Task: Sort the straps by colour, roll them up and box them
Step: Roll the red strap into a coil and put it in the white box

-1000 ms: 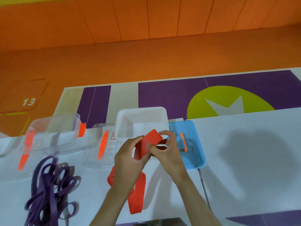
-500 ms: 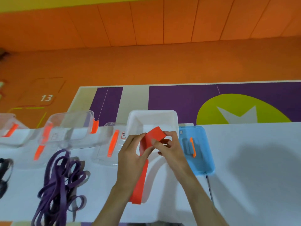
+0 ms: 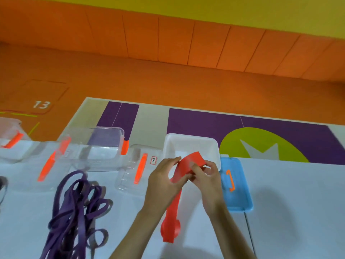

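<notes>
A wide red strap (image 3: pixel 189 162) is held up over the white table. My left hand (image 3: pixel 164 182) grips it from the left and my right hand (image 3: pixel 207 179) pinches its folded top end from the right. The strap's loose tail (image 3: pixel 170 227) hangs down and lies on the table between my forearms. Just behind my hands stands an open white box (image 3: pixel 190 144). Its blue lid (image 3: pixel 235 184) with an orange handle lies to the right. A tangled pile of purple straps (image 3: pixel 74 208) lies at the lower left.
Clear plastic boxes (image 3: pixel 100 146) with orange clasps and a clear lid (image 3: pixel 134 169) line the table's far edge on the left. Another clear box (image 3: pixel 9 139) sits at the far left. A dark strap (image 3: pixel 2 184) shows at the left border. Beyond the table is orange and purple floor.
The top end of the red strap has been folded further between my fingers, and its tail has drawn in and straightened on the table. The view has shifted, so everything sits lower and to the right.
</notes>
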